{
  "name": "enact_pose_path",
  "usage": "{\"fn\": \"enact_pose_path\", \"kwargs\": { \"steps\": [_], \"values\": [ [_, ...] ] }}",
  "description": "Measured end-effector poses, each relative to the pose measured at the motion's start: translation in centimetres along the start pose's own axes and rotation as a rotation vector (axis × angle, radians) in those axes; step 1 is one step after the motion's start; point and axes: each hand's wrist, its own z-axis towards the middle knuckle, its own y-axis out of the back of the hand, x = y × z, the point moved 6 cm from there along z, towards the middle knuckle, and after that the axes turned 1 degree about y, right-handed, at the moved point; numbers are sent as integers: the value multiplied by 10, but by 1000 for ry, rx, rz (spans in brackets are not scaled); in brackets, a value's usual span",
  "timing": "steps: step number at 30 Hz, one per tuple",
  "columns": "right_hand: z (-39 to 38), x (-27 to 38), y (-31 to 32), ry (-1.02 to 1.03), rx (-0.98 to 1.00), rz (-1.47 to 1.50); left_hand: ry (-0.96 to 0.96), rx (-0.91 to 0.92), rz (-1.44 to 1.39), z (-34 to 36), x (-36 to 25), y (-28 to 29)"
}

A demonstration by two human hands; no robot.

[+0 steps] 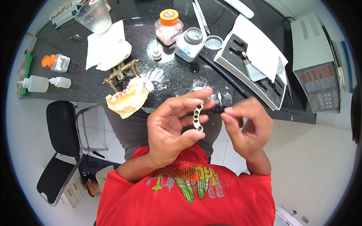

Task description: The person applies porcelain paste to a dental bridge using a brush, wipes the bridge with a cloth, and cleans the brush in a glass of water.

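Observation:
Between thumb and index finger, my left hand grips a dental bridge, a curved row of pale joined crowns with dark hollows facing up. To its right, slightly apart, my right hand is closed in a pinch. Motion smears it a little, and what its fingertips hold, if anything, I cannot make out. Left of my hands, at the table's front edge, sits a yellowish plaster dental model with reddish tooth stumps. A brass articulator lies just behind it.
White powder smears the black tabletop. Behind stand an orange-lidded jar, an uncapped powder jar and a small dropper bottle. A black-handled tool lies beside a white case. Bottles, tissue and a glass are left.

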Motion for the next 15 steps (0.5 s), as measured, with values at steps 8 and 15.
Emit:
{"fn": "enact_pose_path", "kwargs": {
  "steps": [8, 15],
  "values": [
    [19, 21, -7, 399, -7, -156, 437, 6, -563, -13, 14, -14],
    [28, 20, -11, 402, 126, -134, 502, -31, -389, -15, 14, -10]
  ]
}}
